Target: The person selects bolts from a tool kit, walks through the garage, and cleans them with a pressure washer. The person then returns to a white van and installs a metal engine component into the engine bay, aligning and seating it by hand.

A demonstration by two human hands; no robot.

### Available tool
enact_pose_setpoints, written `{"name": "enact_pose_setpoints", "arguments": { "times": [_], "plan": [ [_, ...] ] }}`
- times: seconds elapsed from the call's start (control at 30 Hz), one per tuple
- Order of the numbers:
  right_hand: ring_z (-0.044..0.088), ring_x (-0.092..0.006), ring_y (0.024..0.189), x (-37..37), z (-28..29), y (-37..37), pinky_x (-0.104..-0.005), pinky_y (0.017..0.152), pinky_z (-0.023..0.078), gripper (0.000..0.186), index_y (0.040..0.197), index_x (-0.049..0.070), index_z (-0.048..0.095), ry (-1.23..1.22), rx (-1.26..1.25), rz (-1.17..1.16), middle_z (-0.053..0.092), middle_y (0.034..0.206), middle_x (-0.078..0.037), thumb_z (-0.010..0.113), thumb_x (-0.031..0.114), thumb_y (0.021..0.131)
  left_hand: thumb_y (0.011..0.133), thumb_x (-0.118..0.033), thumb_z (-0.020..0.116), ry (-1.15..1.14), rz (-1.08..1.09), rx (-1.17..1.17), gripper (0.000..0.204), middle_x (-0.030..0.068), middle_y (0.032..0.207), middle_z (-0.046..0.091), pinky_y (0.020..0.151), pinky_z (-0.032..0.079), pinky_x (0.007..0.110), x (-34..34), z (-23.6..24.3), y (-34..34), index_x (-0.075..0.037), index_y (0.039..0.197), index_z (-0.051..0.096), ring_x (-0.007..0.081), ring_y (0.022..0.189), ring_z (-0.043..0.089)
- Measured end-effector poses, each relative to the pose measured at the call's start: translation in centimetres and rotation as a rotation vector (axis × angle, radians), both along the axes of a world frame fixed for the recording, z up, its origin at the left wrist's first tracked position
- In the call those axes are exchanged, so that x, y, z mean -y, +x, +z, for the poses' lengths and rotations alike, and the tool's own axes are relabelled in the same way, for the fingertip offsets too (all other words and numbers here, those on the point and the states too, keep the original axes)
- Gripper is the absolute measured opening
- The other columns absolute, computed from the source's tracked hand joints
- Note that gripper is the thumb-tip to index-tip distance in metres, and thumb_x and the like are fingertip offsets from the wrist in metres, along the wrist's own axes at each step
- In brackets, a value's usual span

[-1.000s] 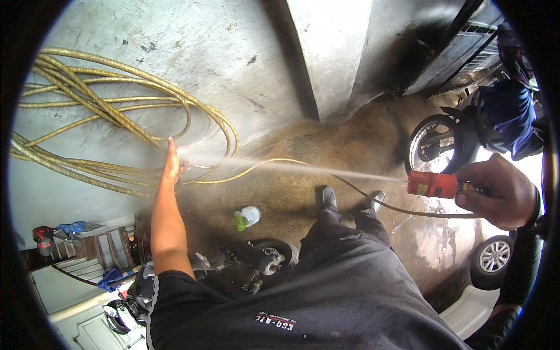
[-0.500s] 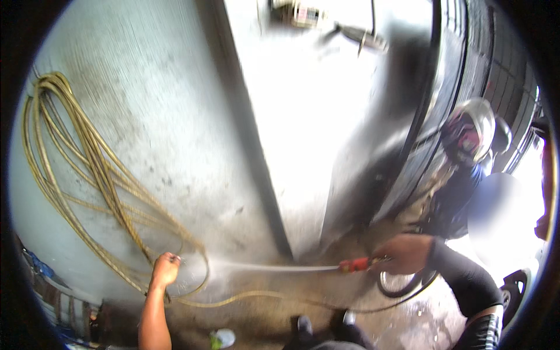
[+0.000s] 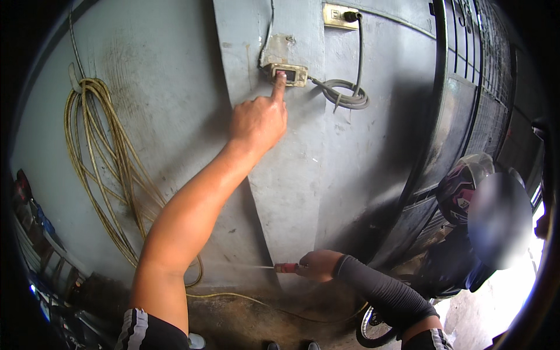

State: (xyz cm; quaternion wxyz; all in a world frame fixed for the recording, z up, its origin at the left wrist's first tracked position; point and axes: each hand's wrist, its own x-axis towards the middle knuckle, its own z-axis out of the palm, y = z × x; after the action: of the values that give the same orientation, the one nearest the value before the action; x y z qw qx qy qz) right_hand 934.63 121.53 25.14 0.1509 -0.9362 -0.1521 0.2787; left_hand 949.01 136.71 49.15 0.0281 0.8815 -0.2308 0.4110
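Clock centred on the wall switch, a grimy cream-cased rocker on the grey column.

Left hand just off it at 7 o'clock. Index finger out straight, tip on the rocker; other fingers folded in. Thumb not made out; cannot tell if the palm holds anything.

Red-barrelled spray gun low at 6 o'clock, muzzle toward 9. Right hand wrapped round its rear, fingers closed on it; trigger hidden.

Progress, as judged: switch reached and touched; whether the rocker has tipped, can't tell. Spray not yet cut: a thin water jet leaves the muzzle. Most of the yellow hose hangs looped from a wall hook at 9, loops falling toward 8; one run lies along the floor, not hung.

Pose: bare left arm reaches up from 7 o'clock, elbow slightly bent, wrist near straight, back of hand to the camera. Right forearm, in a dark arm sleeve, slants in from 5, hand well below the left.

Round about: socket outlet with black plug at 1; tied grey cable between 3 and 4; metal gate toward 3; helmet at 4; motorcycle wheel low near 5.
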Motion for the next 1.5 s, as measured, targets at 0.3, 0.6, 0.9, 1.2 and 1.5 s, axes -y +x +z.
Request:
{"name": "enact_pose_setpoints", "arguments": {
  "times": [0.3,0.6,0.9,1.2,1.5],
  "plan": [
    [0.074,-0.0443,0.097,1.7,-8.9,4.0,-0.0509,0.085,0.058,0.043,0.102,-0.001,0.075,0.022,0.139,0.111,0.075,0.101,-0.027,0.055,0.037,0.104,0.105,-0.039,0.058,-0.288,0.01,-0.194,0.054,0.0211,0.079,0.072,0.075,0.059,0.05,-5.8,-4.9,-2.0,-0.014,0.153,0.051,0.0416,0.079,0.073],
    [0.075,-0.033,0.099,-17.4,-19.0,7.4,-0.0464,0.087,0.061,0.038,0.135,0.008,0.068,-0.254,-0.189,0.572,0.074,0.108,-0.02,0.049,0.026,0.108,0.106,-0.043,0.059,-0.866,0.807,-0.877,0.05,0.0278,0.139,0.064,0.107,0.05,0.046,-26.0,-39.3,-36.8,-0.005,0.139,0.061,0.0451,0.125,0.063],
    [0.066,-0.0341,0.11,-51.0,-25.2,8.1,-0.0454,0.097,0.054,0.066,0.141,0.003,0.061,0.084,0.231,0.526,0.065,0.129,-0.023,0.071,0.045,0.091,0.103,-0.045,0.062,-2.18,1.286,-0.891,0.043,0.0084,0.089,0.07,0.051,0.043,0.035,-20.9,-52.7,-79.5,-0.008,0.118,0.077,0.0176,0.057,0.05],
    [0.07,-0.0394,0.109,-54.6,-49.0,-22.8,-0.0588,0.099,0.054,0.046,0.141,0.01,0.056,-0.227,-0.285,1.41,0.07,0.121,-0.024,0.061,0.034,0.102,0.107,-0.036,0.057,-3.046,1.15,0.904,0.032,0.0017,0.062,0.051,0.047,0.04,0.032,-3.1,-56.7,-116.5,-0.011,0.089,0.067,0.0161,0.051,0.047],
    [0.072,-0.0332,0.094,-47.3,-47.9,-52.6,-0.0568,0.092,0.059,0.038,0.119,0.008,0.065,-0.441,-0.747,0.709,0.075,0.104,-0.015,0.05,0.041,0.111,0.106,-0.028,0.063,-2.646,1.448,0.037,0.033,0.0038,0.083,0.062,0.052,0.041,0.029,-12.7,-51.2,-133.8,0.0,0.121,0.073,0.0115,0.065,0.051]
  ]
}}
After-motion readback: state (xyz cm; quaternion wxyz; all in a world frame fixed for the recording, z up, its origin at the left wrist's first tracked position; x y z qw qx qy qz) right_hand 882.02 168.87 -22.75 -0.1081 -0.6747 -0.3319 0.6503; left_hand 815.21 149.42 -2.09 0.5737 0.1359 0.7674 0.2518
